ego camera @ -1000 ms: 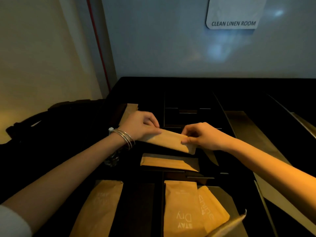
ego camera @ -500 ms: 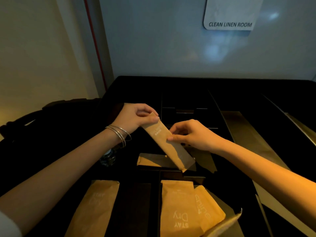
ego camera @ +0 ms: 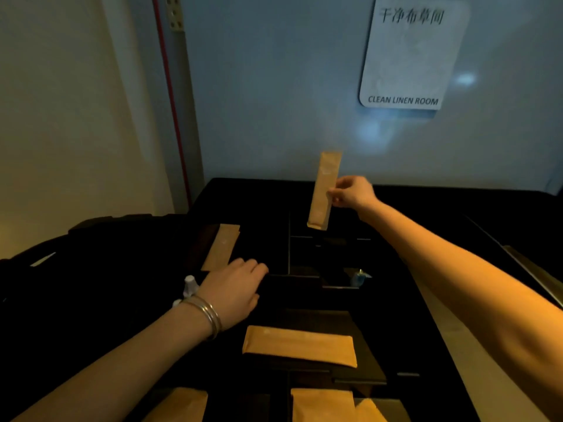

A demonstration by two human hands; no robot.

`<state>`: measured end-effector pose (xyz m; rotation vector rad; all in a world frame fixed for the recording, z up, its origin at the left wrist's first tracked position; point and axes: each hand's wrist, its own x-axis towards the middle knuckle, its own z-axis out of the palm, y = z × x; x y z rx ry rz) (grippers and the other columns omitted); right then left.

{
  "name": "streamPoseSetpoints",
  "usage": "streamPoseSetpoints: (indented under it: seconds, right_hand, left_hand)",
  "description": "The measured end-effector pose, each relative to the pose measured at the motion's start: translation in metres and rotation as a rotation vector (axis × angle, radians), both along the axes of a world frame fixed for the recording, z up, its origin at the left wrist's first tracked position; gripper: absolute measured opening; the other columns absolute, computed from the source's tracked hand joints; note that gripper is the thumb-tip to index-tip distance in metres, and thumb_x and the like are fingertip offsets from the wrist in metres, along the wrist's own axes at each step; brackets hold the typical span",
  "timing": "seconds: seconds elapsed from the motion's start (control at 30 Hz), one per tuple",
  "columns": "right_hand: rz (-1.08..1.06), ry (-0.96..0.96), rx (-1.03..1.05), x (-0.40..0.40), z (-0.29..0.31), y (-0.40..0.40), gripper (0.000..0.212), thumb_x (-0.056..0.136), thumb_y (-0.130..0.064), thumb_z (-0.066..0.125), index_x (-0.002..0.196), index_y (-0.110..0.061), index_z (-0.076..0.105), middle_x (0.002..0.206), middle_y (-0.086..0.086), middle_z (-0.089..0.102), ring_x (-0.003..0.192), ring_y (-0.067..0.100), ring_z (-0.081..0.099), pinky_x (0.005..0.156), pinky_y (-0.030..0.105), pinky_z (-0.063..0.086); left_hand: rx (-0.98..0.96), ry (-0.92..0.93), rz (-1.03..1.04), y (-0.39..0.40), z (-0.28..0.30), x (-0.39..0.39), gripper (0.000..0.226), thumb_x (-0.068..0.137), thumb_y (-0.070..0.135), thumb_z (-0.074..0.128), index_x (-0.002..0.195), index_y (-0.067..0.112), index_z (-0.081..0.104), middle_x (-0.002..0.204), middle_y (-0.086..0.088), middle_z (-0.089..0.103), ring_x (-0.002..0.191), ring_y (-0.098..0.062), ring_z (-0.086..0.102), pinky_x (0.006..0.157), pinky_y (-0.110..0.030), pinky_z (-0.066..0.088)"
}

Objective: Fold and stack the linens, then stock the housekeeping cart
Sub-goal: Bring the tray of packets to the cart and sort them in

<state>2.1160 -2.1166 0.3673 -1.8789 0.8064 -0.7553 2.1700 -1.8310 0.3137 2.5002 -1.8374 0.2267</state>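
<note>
Grip: the right hand (ego camera: 350, 193) pinched a kraft sachet (ego camera: 323, 190) at mid-length; the left hand (ego camera: 234, 289) lay open-fingered on the dark cart tray (ego camera: 380, 300), holding nothing.
Change: half a second before, both hands held the sachet low over the tray; now the right alone had lifted it toward the far compartments, likely to slot it in.
Axis: the sachet stood near upright, top leaning slightly right, above the far dividers.

There is just one camera, worn on the person's head. It looks forward and down, close over the black divided tray top (ego camera: 304, 293). It also takes in the pale blue wall (ego camera: 274, 102) close behind.
</note>
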Motion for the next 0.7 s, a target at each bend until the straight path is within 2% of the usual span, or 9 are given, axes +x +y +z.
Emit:
streamPoseSetpoints:
  seconds: [0.1,0.13,0.17,0.27,0.3,0.47,0.53,0.6,0.7]
  right_hand:
    - [-0.056,0.028,-0.013,0.029,-0.018,-0.014,0.028,0.08,-0.001,0.069,0.061,-0.018,0.057,0.073,0.01,0.062,0.055,0.011,0.058,0.072,0.033,0.058]
    - [-0.064,0.024,0.005,0.036,-0.022,-0.016,0.028,0.079,0.0,0.07,0.06,-0.017,0.057,0.077,0.012,0.063,0.06,0.015,0.058,0.075,0.037,0.057]
    - [-0.047,0.046,0.04,0.043,-0.026,-0.016,0.027,0.078,0.001,0.071,0.061,-0.015,0.057,0.079,0.013,0.063,0.063,0.017,0.059,0.073,0.036,0.058]
    - [0.122,0.21,0.188,0.048,-0.038,-0.01,0.021,0.081,0.005,0.067,0.068,-0.007,0.055,0.073,0.01,0.059,0.066,0.015,0.058,0.049,0.022,0.056]
    - [0.15,0.25,0.213,0.048,-0.042,-0.009,0.019,0.082,0.004,0.065,0.071,-0.007,0.056,0.074,0.008,0.059,0.068,0.015,0.058,0.047,0.02,0.054]
    - [0.145,0.246,0.206,0.051,-0.051,-0.01,0.014,0.08,0.002,0.068,0.074,-0.006,0.059,0.078,0.008,0.061,0.07,0.015,0.06,0.052,0.021,0.055]
    - [0.147,0.273,0.196,0.05,-0.049,-0.008,0.012,0.079,-0.001,0.071,0.084,-0.003,0.061,0.085,0.01,0.062,0.072,0.017,0.061,0.053,0.022,0.056]
    - [0.144,0.329,0.131,0.045,-0.041,-0.002,0.029,0.078,-0.008,0.074,0.103,-0.001,0.06,0.094,0.013,0.063,0.079,0.021,0.064,0.06,0.025,0.057]
    - [0.101,0.3,-0.058,0.023,-0.025,0.007,0.035,0.081,-0.012,0.072,0.111,0.004,0.061,0.094,0.016,0.065,0.065,0.013,0.062,0.055,0.017,0.054]
  left_hand:
    - [0.0,0.023,0.023,0.0,0.0,0.001,0.043,0.095,0.028,0.046,0.136,0.023,0.034,0.129,0.003,0.044,0.118,-0.014,0.043,0.09,-0.032,0.047]
    - [-0.002,0.03,0.023,0.0,0.0,0.002,0.043,0.095,0.028,0.046,0.136,0.023,0.034,0.128,0.003,0.044,0.118,-0.014,0.043,0.089,-0.032,0.048]
    - [-0.004,0.035,0.021,-0.001,0.001,0.002,0.042,0.095,0.028,0.045,0.136,0.023,0.034,0.128,0.003,0.044,0.117,-0.014,0.043,0.087,-0.03,0.048]
    - [-0.003,0.032,0.007,-0.002,0.001,0.002,0.041,0.096,0.028,0.045,0.135,0.022,0.034,0.127,0.003,0.046,0.116,-0.014,0.044,0.083,-0.027,0.045]
    - [-0.001,0.033,0.005,-0.002,0.001,0.003,0.04,0.096,0.028,0.045,0.134,0.022,0.035,0.126,0.003,0.046,0.115,-0.013,0.045,0.083,-0.027,0.046]
    - [0.01,0.026,-0.023,-0.003,0.002,0.008,0.042,0.096,0.028,0.046,0.135,0.023,0.033,0.127,0.003,0.046,0.116,-0.013,0.044,0.085,-0.027,0.047]
    - [0.006,0.018,-0.036,-0.004,0.002,0.01,0.041,0.096,0.027,0.046,0.135,0.023,0.033,0.127,0.003,0.045,0.116,-0.013,0.043,0.084,-0.026,0.046]
    - [0.01,0.013,-0.043,-0.004,0.003,0.011,0.041,0.096,0.028,0.046,0.135,0.024,0.033,0.127,0.003,0.045,0.116,-0.013,0.043,0.083,-0.025,0.046]
    - [0.009,0.025,-0.059,-0.002,0.005,0.01,0.045,0.095,0.029,0.047,0.137,0.025,0.031,0.129,0.005,0.045,0.117,-0.011,0.044,0.084,-0.025,0.047]
